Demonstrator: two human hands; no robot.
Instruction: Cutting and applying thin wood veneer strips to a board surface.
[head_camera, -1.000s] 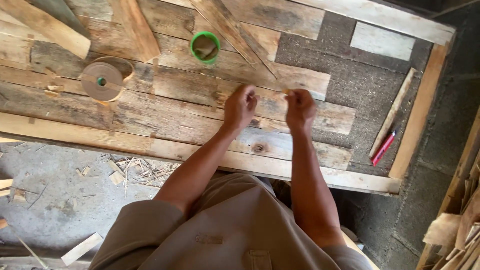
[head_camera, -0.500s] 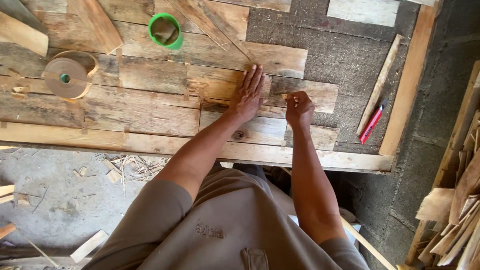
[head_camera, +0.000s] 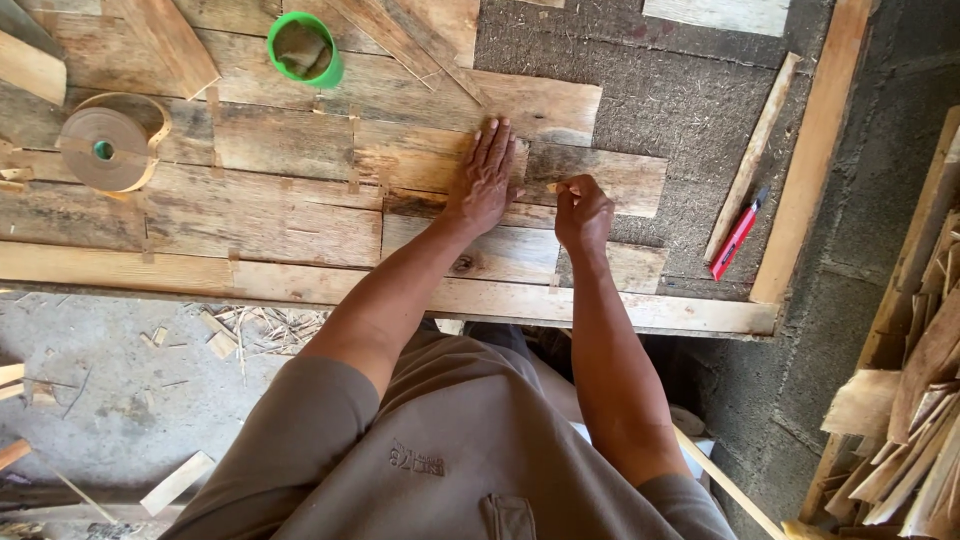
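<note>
My left hand (head_camera: 487, 172) lies flat, fingers together, pressing on weathered wood pieces (head_camera: 430, 160) laid edge to edge on a dark board (head_camera: 640, 90). Just to its right, my right hand (head_camera: 582, 212) is curled with thumb and fingers pinched on a small pale strip (head_camera: 553, 187) at the seam between two pieces. Whether the strip is tape or a wood sliver I cannot tell. Both forearms reach out over the front wooden rail (head_camera: 500, 300).
A brown paper tape roll (head_camera: 105, 150) sits far left, a green cup (head_camera: 303, 48) at the top. A red utility knife (head_camera: 735, 237) and a thin wood strip (head_camera: 752, 160) lie right, beside the side rail (head_camera: 815, 150). Scrap wood (head_camera: 915, 410) is piled at the right edge.
My left hand has opened from a curled pose to a flat palm on the wood. The right hand stays pinched beside it. The view has shifted closer.
</note>
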